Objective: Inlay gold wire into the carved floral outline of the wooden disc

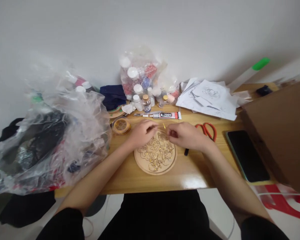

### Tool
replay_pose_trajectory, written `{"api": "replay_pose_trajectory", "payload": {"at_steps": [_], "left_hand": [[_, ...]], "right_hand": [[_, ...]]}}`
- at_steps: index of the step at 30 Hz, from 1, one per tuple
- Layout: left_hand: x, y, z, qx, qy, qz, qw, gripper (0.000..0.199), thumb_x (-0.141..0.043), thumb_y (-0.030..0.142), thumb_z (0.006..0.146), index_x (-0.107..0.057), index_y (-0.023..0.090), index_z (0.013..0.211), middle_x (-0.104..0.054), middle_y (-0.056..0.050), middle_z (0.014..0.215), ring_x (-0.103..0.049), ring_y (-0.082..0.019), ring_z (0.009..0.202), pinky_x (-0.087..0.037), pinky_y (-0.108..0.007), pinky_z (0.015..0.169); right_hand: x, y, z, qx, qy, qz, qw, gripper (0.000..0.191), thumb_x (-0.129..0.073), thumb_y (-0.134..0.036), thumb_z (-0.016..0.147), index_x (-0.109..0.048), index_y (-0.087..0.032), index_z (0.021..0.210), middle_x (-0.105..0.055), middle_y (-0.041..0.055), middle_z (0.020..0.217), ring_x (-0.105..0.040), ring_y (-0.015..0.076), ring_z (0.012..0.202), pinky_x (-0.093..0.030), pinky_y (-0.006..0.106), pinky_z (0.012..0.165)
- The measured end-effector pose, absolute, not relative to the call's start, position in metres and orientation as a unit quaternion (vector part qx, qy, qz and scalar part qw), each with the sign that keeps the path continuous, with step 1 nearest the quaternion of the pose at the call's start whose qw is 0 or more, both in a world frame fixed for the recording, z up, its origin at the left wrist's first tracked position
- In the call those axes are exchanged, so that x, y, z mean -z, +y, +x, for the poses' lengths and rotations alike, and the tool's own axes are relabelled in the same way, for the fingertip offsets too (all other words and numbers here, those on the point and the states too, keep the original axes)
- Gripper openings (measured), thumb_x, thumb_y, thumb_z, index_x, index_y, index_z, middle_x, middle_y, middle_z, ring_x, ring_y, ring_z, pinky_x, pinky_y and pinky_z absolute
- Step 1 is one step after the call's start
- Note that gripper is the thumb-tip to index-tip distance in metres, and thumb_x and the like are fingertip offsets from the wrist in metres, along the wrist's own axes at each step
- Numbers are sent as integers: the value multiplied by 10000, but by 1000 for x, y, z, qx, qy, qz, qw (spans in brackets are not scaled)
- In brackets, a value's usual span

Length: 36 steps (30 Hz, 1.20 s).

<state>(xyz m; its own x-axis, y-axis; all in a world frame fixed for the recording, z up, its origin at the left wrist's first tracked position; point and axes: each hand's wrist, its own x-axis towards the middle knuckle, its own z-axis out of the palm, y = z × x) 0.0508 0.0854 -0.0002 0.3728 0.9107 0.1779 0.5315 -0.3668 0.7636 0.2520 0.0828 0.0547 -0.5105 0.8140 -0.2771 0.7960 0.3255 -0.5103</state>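
Observation:
On the table lies a round wooden board [155, 170] covered with a floral pattern outlined in gold wire. My left hand [143, 134] is over the board's upper left edge, its thumb and fingers pinched together. Whatever is in that pinch is too small to make out. Over the upper right edge, my right hand [183, 135] is closed too, fingertips together. A short bright piece of gold wire [164, 125] shows between the hands, close to the right fingertips, which seem to grip it. Left of the board sits a spool of gold wire [121, 125].
Behind the board lie a B-7000 glue tube [166, 115], small bottles [146, 104] and bagged jars [140, 73]. Orange-handled scissors [211, 130] are partly under my right hand. A phone [247, 156], cardboard box [280, 133] and papers [207, 96] occupy the right; plastic bags [50, 140] the left.

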Motion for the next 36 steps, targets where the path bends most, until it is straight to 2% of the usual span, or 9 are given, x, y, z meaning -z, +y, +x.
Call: {"api": "replay_pose_trajectory", "payload": {"at_steps": [4, 12, 19, 24, 29, 36], "left_hand": [[2, 100, 64, -299, 429, 767, 371, 166, -531, 146, 876, -690, 184, 898, -720, -38, 940, -666, -168, 888, -534, -325, 831], [9, 113, 58, -296, 358, 731, 501, 171, -529, 183, 905, -690, 165, 958, -733, -39, 946, -685, -139, 862, -546, -257, 762], [14, 112, 58, -325, 346, 748, 464, 149, -623, 190, 838, -706, 161, 958, -733, -36, 925, -652, -111, 748, -498, -205, 632], [15, 114, 58, -332, 346, 751, 454, 90, -648, 159, 805, -712, 161, 868, -715, -8, 804, -621, -91, 687, -472, -191, 614], [16, 114, 59, -353, 354, 738, 454, 51, -659, 150, 788, -707, 157, 803, -720, 3, 796, -618, -79, 677, -466, -179, 621], [16, 115, 60, -364, 360, 724, 462, 39, -682, 140, 768, -715, 153, 784, -728, 8, 772, -625, -72, 664, -463, -164, 610]], "right_hand": [[-41, 88, 254, -329, -812, -482, 24, 15, -529, -170, 734, -536, -173, 722, -563, -21, 637, -443, 84, 571, -286, 229, 587], [-25, 91, 269, -345, -823, -447, 60, 111, -485, -215, 749, -446, -187, 648, -479, -30, 594, -370, 78, 544, -270, 245, 572], [-18, 90, 267, -338, -844, -406, 98, 104, -491, -200, 748, -446, -188, 655, -478, -35, 607, -374, 72, 542, -258, 237, 550], [-15, 91, 267, -359, -825, -418, 127, 116, -542, -218, 773, -515, -174, 669, -479, -50, 551, -388, 54, 496, -285, 214, 528], [-14, 92, 269, -401, -795, -427, 160, 178, -579, -286, 815, -546, -164, 690, -487, -52, 550, -401, 50, 497, -312, 213, 523], [-9, 93, 270, -505, -720, -429, 209, 166, -589, -311, 843, -599, -148, 808, -540, -27, 623, -455, 65, 549, -360, 218, 518]]}}
